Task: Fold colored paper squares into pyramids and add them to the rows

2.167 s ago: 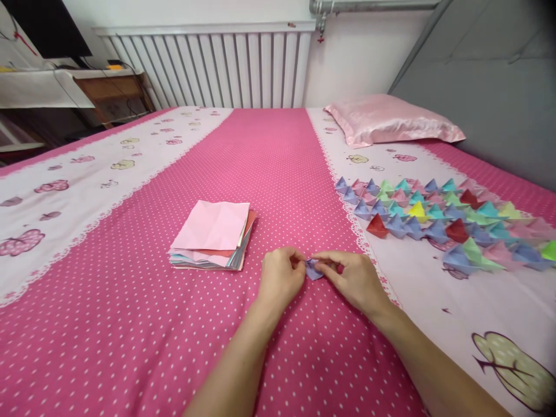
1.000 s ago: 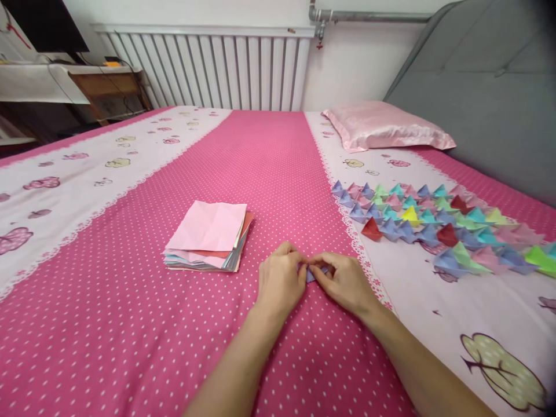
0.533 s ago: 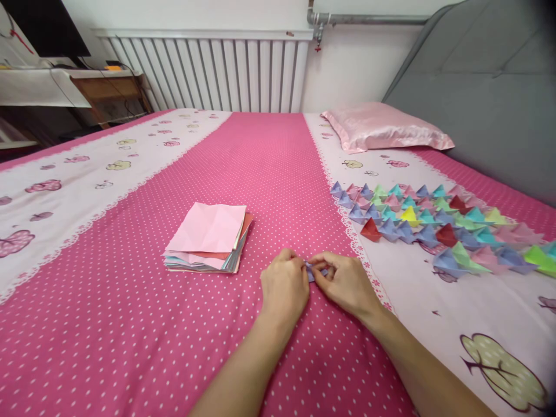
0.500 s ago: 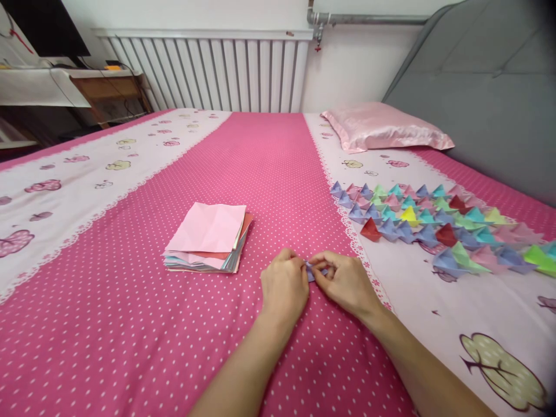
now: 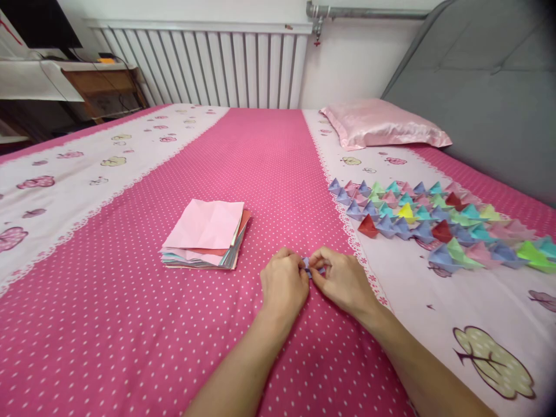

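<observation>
Between my hands is a small piece of folded blue-purple paper (image 5: 307,264), mostly hidden by the fingers. My left hand (image 5: 286,281) pinches its left side, knuckles turned up. On the other side my right hand (image 5: 341,277) holds it between thumb and fingertips. Both hands are low over the pink dotted bedspread (image 5: 260,168). Left of them lies a stack of square paper sheets (image 5: 206,226), with a creased pink sheet on top. To the right, several folded paper boats (image 5: 406,213) in blue, pink, green, red and yellow stand in rows.
A pink satin pillow (image 5: 384,124) lies at the back right against a grey padded headboard (image 5: 486,87). Beyond the bed are a white radiator (image 5: 208,66) and a grey pipe (image 5: 369,11). A desk (image 5: 91,87) with a black monitor (image 5: 41,23) stands back left.
The view has shifted slightly. Between my fingertips the blue-purple paper shows a different shape, spread a little more, while both hands keep nearly the same place.
</observation>
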Motion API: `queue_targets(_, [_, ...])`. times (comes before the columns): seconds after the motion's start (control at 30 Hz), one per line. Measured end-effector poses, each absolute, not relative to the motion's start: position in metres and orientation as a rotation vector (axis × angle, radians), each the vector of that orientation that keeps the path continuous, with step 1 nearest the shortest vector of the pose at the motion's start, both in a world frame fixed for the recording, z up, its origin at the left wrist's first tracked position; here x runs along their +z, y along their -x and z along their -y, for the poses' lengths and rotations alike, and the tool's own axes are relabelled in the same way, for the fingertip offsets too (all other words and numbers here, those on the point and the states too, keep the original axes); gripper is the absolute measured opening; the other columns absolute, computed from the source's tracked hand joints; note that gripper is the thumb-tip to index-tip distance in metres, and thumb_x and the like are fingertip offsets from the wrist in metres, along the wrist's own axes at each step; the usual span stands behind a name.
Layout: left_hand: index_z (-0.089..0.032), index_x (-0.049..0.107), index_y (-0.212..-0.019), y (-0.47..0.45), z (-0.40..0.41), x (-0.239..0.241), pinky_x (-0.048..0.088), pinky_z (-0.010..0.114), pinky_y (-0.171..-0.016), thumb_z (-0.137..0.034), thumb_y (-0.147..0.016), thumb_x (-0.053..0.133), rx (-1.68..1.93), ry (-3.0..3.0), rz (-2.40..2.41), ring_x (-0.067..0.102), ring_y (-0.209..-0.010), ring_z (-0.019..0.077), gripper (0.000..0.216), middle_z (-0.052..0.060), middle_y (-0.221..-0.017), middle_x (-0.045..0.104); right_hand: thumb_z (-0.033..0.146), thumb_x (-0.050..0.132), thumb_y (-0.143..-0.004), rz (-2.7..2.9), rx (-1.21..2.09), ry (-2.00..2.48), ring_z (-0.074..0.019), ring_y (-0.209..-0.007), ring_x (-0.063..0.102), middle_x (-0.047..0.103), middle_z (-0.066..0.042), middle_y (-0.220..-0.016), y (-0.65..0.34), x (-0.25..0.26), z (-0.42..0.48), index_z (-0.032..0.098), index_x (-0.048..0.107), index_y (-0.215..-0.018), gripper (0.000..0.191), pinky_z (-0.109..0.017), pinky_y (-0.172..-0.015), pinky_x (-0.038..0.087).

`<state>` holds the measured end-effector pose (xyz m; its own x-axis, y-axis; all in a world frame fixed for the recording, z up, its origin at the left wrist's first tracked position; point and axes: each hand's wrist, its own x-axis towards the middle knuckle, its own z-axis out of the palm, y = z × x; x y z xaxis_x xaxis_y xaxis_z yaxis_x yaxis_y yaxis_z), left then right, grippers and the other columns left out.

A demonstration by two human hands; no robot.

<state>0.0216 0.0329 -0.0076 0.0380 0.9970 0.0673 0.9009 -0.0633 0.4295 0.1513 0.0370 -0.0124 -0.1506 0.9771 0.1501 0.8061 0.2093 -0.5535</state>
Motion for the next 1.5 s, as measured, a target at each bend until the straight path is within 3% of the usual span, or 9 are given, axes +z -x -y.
queue_targets(0.23, [-0.023, 0.069, -0.078, -0.026, -0.031, -0.007, 0.038, 0.025, -0.057, -0.019, -0.076, 0.049, 0.501, -2.09, -1.924, 0.06, -0.075, 0.0177, 0.021, 0.003, -0.087, 0.065, 0.017, 0.053, -0.073, 2.129, 0.197, 1.934, -0.0203, -0.062, 0.064, 0.071, -0.001, -0.073, -0.142, -0.007, -0.027, 0.026, 0.059, -0.086, 0.017, -0.026, -0.049, 0.033])
queue_targets(0.57, [-0.022, 0.069, -0.082, -0.025, -0.035, -0.01, 0.041, 0.027, -0.063, -0.018, -0.081, 0.043, 0.507, -2.067, -1.901, 0.057, -0.086, 0.0208, 0.026, 0.006, -0.089, 0.063, 0.02, 0.052, -0.079, 2.083, 0.32, 1.755, -0.0196, -0.08, 0.064, 0.07, 0.001, -0.088, -0.147, -0.013, -0.033, 0.028, 0.066, -0.09, 0.019, -0.027, -0.062, 0.041])
queue_targets(0.83, [-0.017, 0.07, -0.082, -0.024, -0.036, -0.014, 0.042, 0.029, -0.074, -0.017, -0.079, 0.045, 0.54, -2.036, -1.923, 0.053, -0.089, 0.0201, 0.025, 0.009, -0.089, 0.059, 0.022, 0.054, -0.08, 2.076, 0.331, 1.639, -0.0167, -0.078, 0.064, 0.07, 0.002, -0.087, -0.148, -0.014, -0.035, 0.029, 0.068, -0.09, 0.019, -0.026, -0.065, 0.044])
queue_targets(1.13, [-0.019, 0.071, -0.09, -0.019, -0.041, -0.018, 0.042, 0.029, -0.079, -0.013, -0.079, 0.044, 0.618, -1.983, -1.781, 0.053, -0.088, 0.0188, 0.03, 0.008, -0.087, 0.061, 0.024, 0.061, -0.074, 1.924, 0.551, 1.629, -0.0162, -0.067, 0.066, 0.073, 0.003, -0.079, -0.155, -0.018, -0.04, 0.031, 0.071, -0.088, 0.018, -0.025, -0.062, 0.048])
queue_targets(1.5, [-0.017, 0.072, -0.087, -0.019, -0.042, -0.018, 0.041, 0.029, -0.077, -0.011, -0.08, 0.043, 0.636, -2.003, -1.724, 0.054, -0.082, 0.0181, 0.031, 0.008, -0.083, 0.062, 0.023, 0.059, -0.074, 1.913, 0.595, 1.586, -0.0148, -0.062, 0.064, 0.073, 0.002, -0.083, -0.154, -0.019, -0.042, 0.027, 0.072, -0.087, 0.019, -0.027, -0.063, 0.048])
